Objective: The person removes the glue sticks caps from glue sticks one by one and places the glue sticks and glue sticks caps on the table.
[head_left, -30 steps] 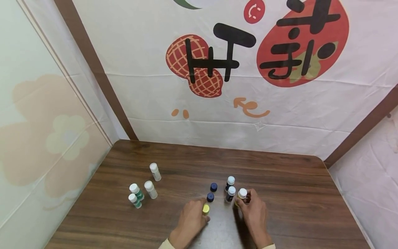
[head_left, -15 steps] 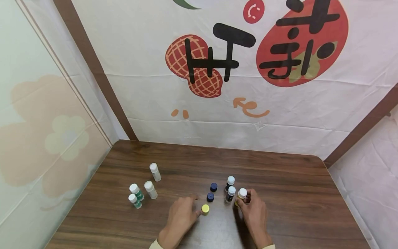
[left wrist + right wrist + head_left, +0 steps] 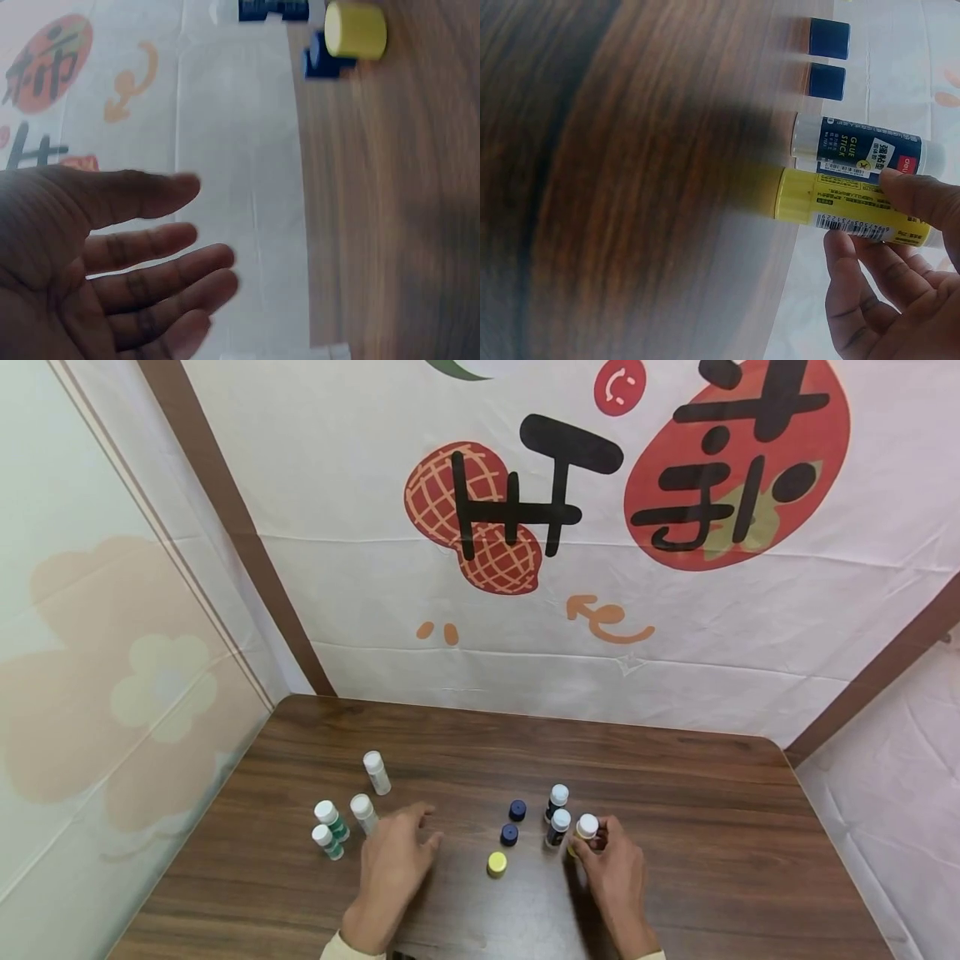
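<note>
My right hand [image 3: 618,875] pinches a yellow glue stick [image 3: 840,204] between thumb and fingers. The stick stands upright on the table, its white top showing in the head view. Right beside it are two dark blue glue sticks [image 3: 558,829], also upright; their label shows in the right wrist view. My left hand [image 3: 393,858] is held over the table to the left, fingers spread and holding nothing, as the left wrist view [image 3: 127,277] shows. Its nearest thing is a white glue stick [image 3: 363,811], partly covered by the hand. A yellow cap [image 3: 497,864] sits on the table between the hands.
Two dark blue caps [image 3: 509,835] lie behind the yellow one. Another white stick [image 3: 377,774] stands farther back, and two green-labelled sticks [image 3: 331,820] with white tops are at the left. A printed cloth [image 3: 480,668] hangs behind the brown wooden table [image 3: 712,810].
My left hand has let go of the yellow cap and moved left toward the white glue sticks. The cap stays on the table. My right hand keeps its hold on the yellow glue stick.
</note>
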`<state>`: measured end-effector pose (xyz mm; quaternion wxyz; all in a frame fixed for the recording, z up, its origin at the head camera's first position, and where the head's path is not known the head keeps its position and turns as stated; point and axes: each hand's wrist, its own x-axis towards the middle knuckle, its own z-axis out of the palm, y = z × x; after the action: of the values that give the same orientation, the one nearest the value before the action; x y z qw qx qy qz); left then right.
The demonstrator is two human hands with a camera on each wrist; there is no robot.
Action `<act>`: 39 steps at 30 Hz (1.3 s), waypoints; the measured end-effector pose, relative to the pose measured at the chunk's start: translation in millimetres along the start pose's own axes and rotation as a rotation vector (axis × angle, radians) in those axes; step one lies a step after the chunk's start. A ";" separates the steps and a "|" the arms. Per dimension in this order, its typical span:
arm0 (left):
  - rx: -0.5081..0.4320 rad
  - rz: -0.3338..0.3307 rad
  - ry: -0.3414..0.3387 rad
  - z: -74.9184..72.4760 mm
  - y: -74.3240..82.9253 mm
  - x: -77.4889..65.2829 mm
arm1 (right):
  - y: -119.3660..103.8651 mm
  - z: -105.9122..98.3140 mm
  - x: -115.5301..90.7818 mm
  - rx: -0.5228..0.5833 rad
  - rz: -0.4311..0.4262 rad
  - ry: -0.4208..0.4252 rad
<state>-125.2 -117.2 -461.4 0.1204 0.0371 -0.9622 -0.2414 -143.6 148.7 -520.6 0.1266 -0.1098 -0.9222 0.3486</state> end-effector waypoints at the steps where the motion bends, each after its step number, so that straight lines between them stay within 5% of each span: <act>1: -0.004 -0.002 0.035 -2.6 -2.6 1.9 | 0.2 0.0 -0.1 0.001 0.001 -0.001; 9: 0.002 0.036 0.249 -15.9 -23.5 13.2 | 0.6 -0.8 -1.7 -0.006 0.003 -0.008; 17: 0.053 0.065 0.337 -16.1 -41.0 20.5 | 0.5 -1.1 -1.9 0.001 -0.001 0.003; 26: 0.016 -0.010 0.346 -8.2 -55.2 24.1 | 1.0 -0.4 -1.9 0.006 0.020 -0.006; 39: 0.043 -0.045 0.251 -6.1 -59.7 26.3 | 2.0 1.3 -0.8 0.027 0.019 0.003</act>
<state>-148.3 -176.0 -478.9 0.2334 0.0910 -0.9435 -0.2167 -143.1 149.2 -523.0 0.1262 -0.1172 -0.9161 0.3622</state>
